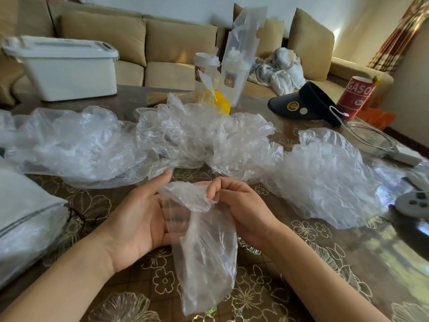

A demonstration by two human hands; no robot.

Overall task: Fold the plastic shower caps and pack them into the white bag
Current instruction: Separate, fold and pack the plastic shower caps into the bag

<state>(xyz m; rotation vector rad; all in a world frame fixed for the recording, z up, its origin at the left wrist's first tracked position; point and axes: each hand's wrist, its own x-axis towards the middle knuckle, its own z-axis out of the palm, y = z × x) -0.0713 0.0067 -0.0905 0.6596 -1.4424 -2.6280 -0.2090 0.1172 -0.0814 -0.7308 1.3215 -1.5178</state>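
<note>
folding | right hand [241, 205] pinching shower cap [209, 252] rim, left hand [139, 219] lying open behind it | I'm aiming for flush edges, no air

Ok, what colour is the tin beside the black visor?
The tin is red with white lettering; head view.

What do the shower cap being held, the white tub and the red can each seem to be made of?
Shower cap: thin clear plastic film, glossy, crinkled; the left hand shows through it. White tub: rigid plastic, probably, matte, with a moulded lid. Red can: printed metal or card, cannot tell.
</note>
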